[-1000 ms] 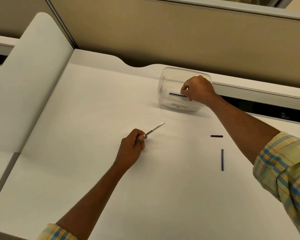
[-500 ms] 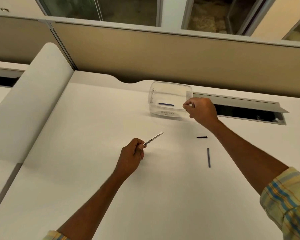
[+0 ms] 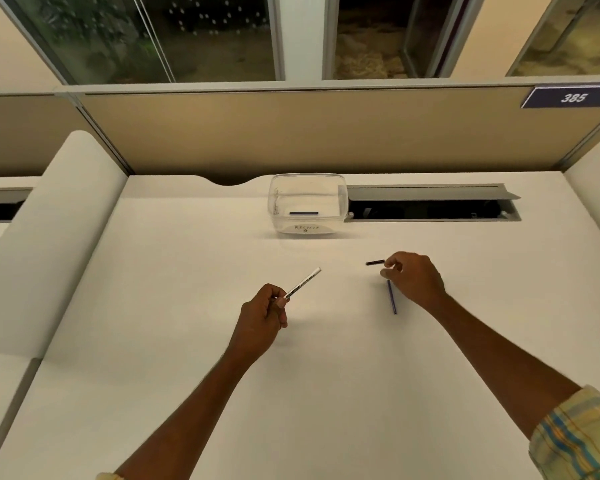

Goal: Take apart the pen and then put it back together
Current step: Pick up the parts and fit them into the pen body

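Observation:
My left hand grips the lower end of the white pen barrel, which points up and to the right above the white desk. My right hand hovers low over the desk with thumb and forefinger parted and nothing between them. Its forefinger tip is at the right end of a short black pen piece lying flat. A thin blue refill lies on the desk just under that hand, its upper end hidden by the fingers.
A clear plastic tub stands at the back of the desk with another blue rod lying inside. To its right is an open cable slot. A beige partition closes off the back, and a white rounded panel stands on the left.
My right hand has come out of the tub and moved toward me, down to the black piece. The blue rod stays in the tub. My left hand still holds the barrel.

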